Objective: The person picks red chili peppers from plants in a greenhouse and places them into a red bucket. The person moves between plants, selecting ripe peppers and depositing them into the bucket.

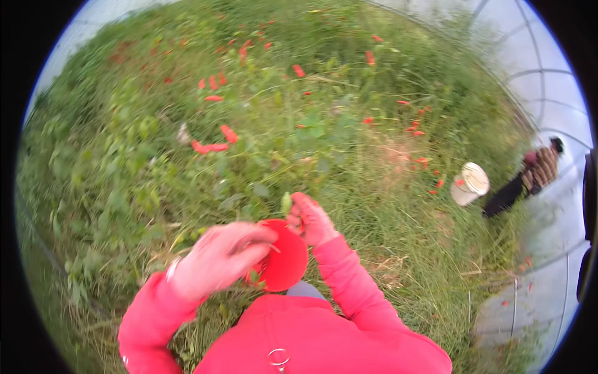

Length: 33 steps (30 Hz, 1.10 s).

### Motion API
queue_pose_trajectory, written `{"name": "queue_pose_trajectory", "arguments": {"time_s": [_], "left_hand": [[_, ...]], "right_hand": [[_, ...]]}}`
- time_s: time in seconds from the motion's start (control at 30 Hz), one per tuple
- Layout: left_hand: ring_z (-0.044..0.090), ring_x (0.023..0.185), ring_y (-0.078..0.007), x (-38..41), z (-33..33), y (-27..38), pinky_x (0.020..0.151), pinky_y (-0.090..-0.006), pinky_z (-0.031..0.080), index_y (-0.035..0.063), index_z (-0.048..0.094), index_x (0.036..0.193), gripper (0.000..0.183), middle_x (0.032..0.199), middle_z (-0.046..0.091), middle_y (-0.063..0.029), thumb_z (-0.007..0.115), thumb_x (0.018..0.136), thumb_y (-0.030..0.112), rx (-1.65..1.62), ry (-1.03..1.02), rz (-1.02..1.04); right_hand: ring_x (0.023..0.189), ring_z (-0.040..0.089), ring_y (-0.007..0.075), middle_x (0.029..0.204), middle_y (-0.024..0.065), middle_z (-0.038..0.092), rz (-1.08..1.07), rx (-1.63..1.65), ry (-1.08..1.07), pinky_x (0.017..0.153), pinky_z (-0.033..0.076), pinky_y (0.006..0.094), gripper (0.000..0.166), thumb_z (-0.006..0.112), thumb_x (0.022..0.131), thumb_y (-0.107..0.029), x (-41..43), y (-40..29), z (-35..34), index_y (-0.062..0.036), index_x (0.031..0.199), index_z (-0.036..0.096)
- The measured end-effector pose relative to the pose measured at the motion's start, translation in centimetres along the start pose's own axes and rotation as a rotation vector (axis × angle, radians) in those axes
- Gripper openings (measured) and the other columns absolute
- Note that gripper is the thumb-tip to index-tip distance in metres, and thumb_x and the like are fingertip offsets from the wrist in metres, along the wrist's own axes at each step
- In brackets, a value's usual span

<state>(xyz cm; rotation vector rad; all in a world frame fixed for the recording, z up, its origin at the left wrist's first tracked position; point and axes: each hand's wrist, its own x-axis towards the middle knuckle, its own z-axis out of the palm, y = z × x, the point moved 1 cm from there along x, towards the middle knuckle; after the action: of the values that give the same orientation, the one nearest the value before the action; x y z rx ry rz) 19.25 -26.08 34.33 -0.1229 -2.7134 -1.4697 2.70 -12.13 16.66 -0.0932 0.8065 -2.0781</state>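
Note:
A red container, round and open at the top, is right in front of my body, with some red and green pieces inside at its left. Over its left rim is my left hand, blurred, its fingers bent towards the inside; whether they pinch anything cannot be told. At the far rim, my right hand has its fingers curled, with a small green leaf or pod at the fingertips. Its grip on the rim or the green piece is not clear.
Tall grass and leafy plants surround me, with many red peppers scattered among them. A white bucket stands to the right. Beyond it, a person is beside the plastic wall of a polytunnel with curved ribs.

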Motion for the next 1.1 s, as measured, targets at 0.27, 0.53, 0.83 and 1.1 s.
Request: {"name": "queue_pose_trajectory", "arguments": {"time_s": [0.27,0.53,0.83,1.1], "left_hand": [[0.059,0.091,-0.0158,4.1,1.1,-13.9,0.082,-0.0293,0.047,0.0010,0.050,0.118,0.034,0.104,0.059,-0.0056,0.053,0.088,0.017,-0.867,0.436,-0.309],[0.053,0.102,-0.0138,8.1,1.4,-13.4,0.088,-0.0273,0.041,0.0033,0.048,0.122,0.039,0.115,0.055,-0.0053,0.058,0.085,0.009,-0.907,0.705,-0.034],[0.053,0.103,-0.0143,8.8,4.3,-10.1,0.086,-0.0290,0.043,0.0024,0.055,0.111,0.024,0.113,0.057,-0.0067,0.055,0.088,0.008,-0.720,0.483,0.067],[0.056,0.090,-0.0156,8.4,5.9,-8.9,0.076,-0.0284,0.046,0.0014,0.058,0.106,0.021,0.103,0.055,-0.0065,0.055,0.085,0.002,-0.596,0.567,0.251]], "right_hand": [[0.067,0.058,0.0164,0.080,0.0034,0.057,0.003,-0.432,0.384,0.053,0.050,0.0310,0.036,0.064,0.082,-0.031,-0.3,1.9,-3.8,-0.0070,0.107,0.054],[0.085,0.054,0.0145,0.097,0.0075,0.057,-0.424,-0.941,0.180,0.074,0.046,0.0272,0.055,0.069,0.078,-0.026,0.4,-0.4,-0.7,-0.0005,0.121,0.048],[0.063,0.049,0.0043,0.079,-0.0002,0.057,-0.725,-1.440,-0.008,0.056,0.041,0.0204,0.029,0.070,0.075,-0.015,-2.0,-9.0,13.9,-0.0026,0.100,0.062],[0.060,0.051,0.0064,0.078,0.0027,0.062,-0.369,-0.824,-0.113,0.056,0.042,0.0220,0.013,0.063,0.082,-0.010,-2.1,-7.6,11.6,0.0004,0.089,0.057]]}}
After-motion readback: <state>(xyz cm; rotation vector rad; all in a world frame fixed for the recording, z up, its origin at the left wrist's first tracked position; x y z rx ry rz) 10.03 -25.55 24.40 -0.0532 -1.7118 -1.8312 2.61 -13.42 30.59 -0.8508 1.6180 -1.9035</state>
